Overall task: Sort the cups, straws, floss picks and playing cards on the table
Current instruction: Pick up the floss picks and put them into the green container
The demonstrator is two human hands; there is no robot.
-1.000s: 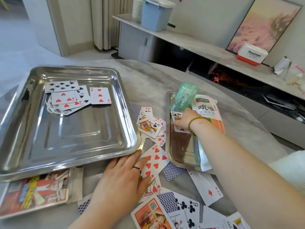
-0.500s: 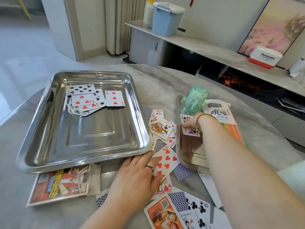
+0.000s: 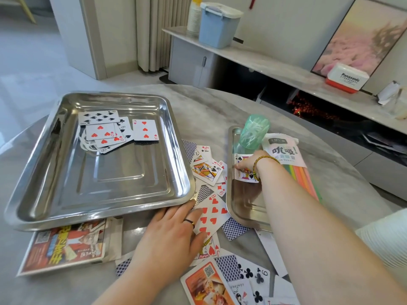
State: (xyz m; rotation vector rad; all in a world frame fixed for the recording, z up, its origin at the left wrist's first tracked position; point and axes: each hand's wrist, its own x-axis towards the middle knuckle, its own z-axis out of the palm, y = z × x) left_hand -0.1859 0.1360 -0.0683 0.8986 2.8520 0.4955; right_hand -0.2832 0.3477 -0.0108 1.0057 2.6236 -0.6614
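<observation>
Right grip (image 3: 250,162) holds J-spade card (image 3: 243,176); box (image 3: 346,78) reads Panasonic.

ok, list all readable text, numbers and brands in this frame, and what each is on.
"Panasonic": white-and-red box on the shelf.
"吮吸!": straw pack; smaller print blurred.
"8": eight of spades in the large tray.
"3": three of hearts beside it.
"8": eight of hearts under the left hand.
"J": jack of spades under the right hand.
"Q": queen of spades right of the large tray.
Printed box: unreadable.
</observation>
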